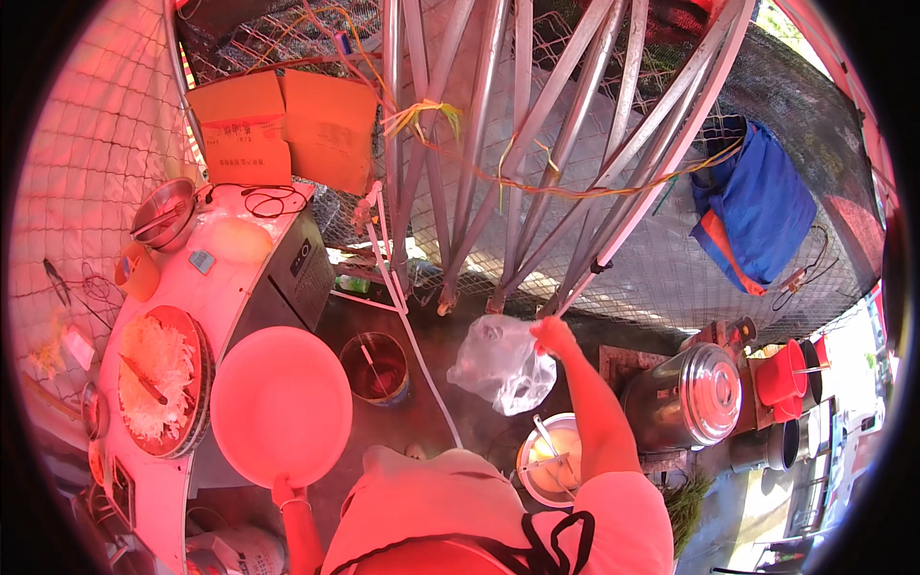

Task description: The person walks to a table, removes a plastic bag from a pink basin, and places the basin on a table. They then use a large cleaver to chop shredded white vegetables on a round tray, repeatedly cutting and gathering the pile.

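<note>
My left hand (287, 490) grips the near rim of a wide round plastic basin (282, 406), held up beside the counter. Its plain surface looks pink in the red light. Out in front on the right, my right hand (553, 336) is closed on the top of a translucent plastic bag (507, 365), which hangs above the floor. Below my right forearm stands a pot (550, 496) of yellowish liquid with a ladle (545, 435) in it. Left of the basin, a knife (144, 379) lies on shredded pale vegetable (162, 352) atop a round chopping board (194, 424).
The counter (162, 287) also bears a metal bowl (169, 215). A dark bucket (377, 366) stands on the floor. Metal poles (474, 144) lean against mesh fencing ahead. A lidded steel pot (679, 402) and red buckets (780, 374) stand at right.
</note>
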Demonstrator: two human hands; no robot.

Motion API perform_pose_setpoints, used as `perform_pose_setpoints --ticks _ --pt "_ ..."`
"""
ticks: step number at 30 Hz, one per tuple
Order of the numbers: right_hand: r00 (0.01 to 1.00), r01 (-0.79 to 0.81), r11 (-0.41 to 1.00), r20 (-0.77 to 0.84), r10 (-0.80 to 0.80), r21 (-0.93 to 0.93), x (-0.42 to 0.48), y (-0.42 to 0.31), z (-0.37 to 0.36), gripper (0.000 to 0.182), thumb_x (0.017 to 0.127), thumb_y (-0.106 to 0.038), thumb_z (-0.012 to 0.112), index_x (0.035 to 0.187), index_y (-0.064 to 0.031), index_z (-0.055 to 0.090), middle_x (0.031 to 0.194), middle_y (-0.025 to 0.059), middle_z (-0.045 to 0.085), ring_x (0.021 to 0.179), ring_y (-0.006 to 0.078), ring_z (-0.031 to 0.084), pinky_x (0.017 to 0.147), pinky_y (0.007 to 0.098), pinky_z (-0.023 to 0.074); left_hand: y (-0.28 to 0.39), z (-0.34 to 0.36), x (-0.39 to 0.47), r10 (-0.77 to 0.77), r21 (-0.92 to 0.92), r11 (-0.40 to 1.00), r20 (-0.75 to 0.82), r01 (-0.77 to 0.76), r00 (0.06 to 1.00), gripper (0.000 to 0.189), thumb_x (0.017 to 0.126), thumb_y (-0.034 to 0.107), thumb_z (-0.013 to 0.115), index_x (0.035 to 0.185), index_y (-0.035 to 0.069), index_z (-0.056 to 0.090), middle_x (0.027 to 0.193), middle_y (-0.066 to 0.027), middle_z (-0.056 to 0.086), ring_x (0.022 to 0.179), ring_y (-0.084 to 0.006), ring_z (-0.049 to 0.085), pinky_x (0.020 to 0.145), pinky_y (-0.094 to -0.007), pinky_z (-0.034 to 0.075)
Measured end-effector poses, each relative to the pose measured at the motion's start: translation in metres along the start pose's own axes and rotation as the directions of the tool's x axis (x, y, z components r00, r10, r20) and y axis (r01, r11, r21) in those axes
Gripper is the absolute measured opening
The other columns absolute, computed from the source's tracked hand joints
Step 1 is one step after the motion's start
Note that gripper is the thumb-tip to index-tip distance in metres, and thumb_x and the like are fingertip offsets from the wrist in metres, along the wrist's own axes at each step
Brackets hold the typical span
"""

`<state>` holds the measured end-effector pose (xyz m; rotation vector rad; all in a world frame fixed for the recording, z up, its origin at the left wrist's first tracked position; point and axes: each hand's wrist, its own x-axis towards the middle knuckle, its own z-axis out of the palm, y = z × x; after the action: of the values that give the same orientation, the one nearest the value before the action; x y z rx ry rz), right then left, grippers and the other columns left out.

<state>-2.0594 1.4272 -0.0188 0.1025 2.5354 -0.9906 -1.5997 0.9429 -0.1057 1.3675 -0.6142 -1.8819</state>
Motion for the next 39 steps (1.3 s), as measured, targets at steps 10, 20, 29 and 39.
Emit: perform_pose_setpoints --ticks 10,20,29,39 --pt "0.984 0.167 0.972 -0.084 -0.155 0.164 0.009 -0.152 -0.187 0.033 0.081 -0.034 0.062 0.066 -0.0046 0.059 0.051 0.0041 0.053 0.037 0.0095 0.044 0.033 0.0236 0.0290 -0.002 0.085 0.056 -0.034 -0.015 0.999 0.045 0.035 0.998 0.021 0.067 0.001 0.055 0.088 -0.002 0.055 0.086 -0.0101 0.058 0.076 -0.0253 0.061 0.063 -0.0404 0.056" --pt "0.972 0.191 0.871 -0.209 -0.104 0.453 0.129 -0.240 -0.286 0.029 0.090 -0.032 0.048 0.096 -0.0044 0.055 0.084 0.0113 0.067 0.066 0.0158 0.064 0.052 0.0233 0.0507 -0.025 0.138 0.057 0.048 -0.016 0.999 0.027 -0.048 0.998 0.024 0.068 0.002 0.055 0.092 -0.004 0.055 0.090 -0.0116 0.059 0.078 -0.0262 0.062 0.066 -0.0406 0.056" --pt "0.965 0.261 0.848 -0.140 -0.220 0.462 0.269 -0.262 -0.302 0.030 0.085 -0.025 0.053 0.105 -0.0037 0.056 0.090 0.0131 0.065 0.075 0.0222 0.065 0.058 0.0308 0.0532 -0.092 0.183 0.021 0.015 -0.144 0.989 -0.113 -0.032 0.993 0.029 0.069 0.001 0.055 0.098 -0.003 0.053 0.091 -0.0114 0.058 0.079 -0.0262 0.062 0.065 -0.0417 0.056" --pt "0.840 0.479 0.851 -0.168 -0.516 -0.215 0.210 -0.228 -0.313 0.023 0.084 -0.027 0.056 0.094 -0.0060 0.058 0.092 0.0057 0.063 0.072 0.0142 0.059 0.054 0.0254 0.0454 -0.115 0.225 -0.004 0.020 -0.123 0.992 -0.113 -0.034 0.993 0.031 0.069 0.000 0.055 0.099 -0.001 0.053 0.092 -0.0092 0.058 0.079 -0.0244 0.061 0.067 -0.0411 0.056"
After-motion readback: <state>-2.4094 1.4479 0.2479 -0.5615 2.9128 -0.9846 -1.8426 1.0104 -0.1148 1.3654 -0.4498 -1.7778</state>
